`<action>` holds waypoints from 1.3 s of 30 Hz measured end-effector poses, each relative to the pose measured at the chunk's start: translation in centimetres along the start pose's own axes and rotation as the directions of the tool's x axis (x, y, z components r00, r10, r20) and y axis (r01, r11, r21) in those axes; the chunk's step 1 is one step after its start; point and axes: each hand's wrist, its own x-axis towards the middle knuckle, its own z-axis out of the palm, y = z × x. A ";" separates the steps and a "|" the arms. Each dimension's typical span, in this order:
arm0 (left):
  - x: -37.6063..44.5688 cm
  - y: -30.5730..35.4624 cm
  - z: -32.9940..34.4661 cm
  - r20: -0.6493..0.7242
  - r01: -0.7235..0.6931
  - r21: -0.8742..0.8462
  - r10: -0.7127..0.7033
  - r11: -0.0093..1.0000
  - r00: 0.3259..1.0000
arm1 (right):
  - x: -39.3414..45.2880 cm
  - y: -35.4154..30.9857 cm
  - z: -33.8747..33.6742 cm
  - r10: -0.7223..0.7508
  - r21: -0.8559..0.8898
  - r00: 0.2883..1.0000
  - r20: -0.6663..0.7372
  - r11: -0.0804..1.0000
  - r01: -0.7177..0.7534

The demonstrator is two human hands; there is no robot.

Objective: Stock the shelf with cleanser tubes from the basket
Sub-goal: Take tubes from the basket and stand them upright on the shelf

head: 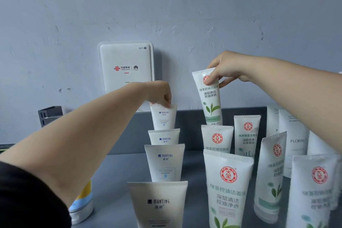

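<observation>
Both hands are working at the back edge of the grey shelf (118, 168), where it meets the wall. The left hand (161, 94) is pinching the crimped top of a small Manting tube (163, 117) between thumb and curled fingers, seemingly settling it upright at the rear of a single-file row of the same brand, so that the row runs from the back edge toward the front edge with every label facing out. The right hand (224, 68) is pinching the crimped end of a green-tea tube (211, 98), thumb on the printed face and fingers behind; the tube is hanging slightly tilted, and its lower end is hidden behind the row in front, so whether it is touching the shelf cannot be told. Holding each tube by the flat seam probably lets the cap end go down first without knocking the neighbours. Further red-seal tubes (228, 189) are standing in rows toward the front right corner. A white router (125, 66) is leaning against the wall behind the left hand. The basket is not showing in this view.
</observation>
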 end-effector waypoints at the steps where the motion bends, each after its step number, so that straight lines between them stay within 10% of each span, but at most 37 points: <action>1: 0.2 0.0 0.3 0.024 0.000 0.002 0.000 1.000 1.000 | 0.1 0.2 0.0 0.006 -0.031 1.000 0.009 1.000 -0.006; 21: 1.9 -0.1 3.3 0.234 0.046 -0.098 -0.022 0.994 0.972 | 1.2 1.9 3.8 0.100 -0.505 0.954 0.283 0.861 0.060; 39: 0.8 0.8 3.0 0.242 0.035 0.025 -0.040 0.999 0.969 | 0.7 2.1 5.5 0.185 -0.553 0.915 0.359 0.832 0.049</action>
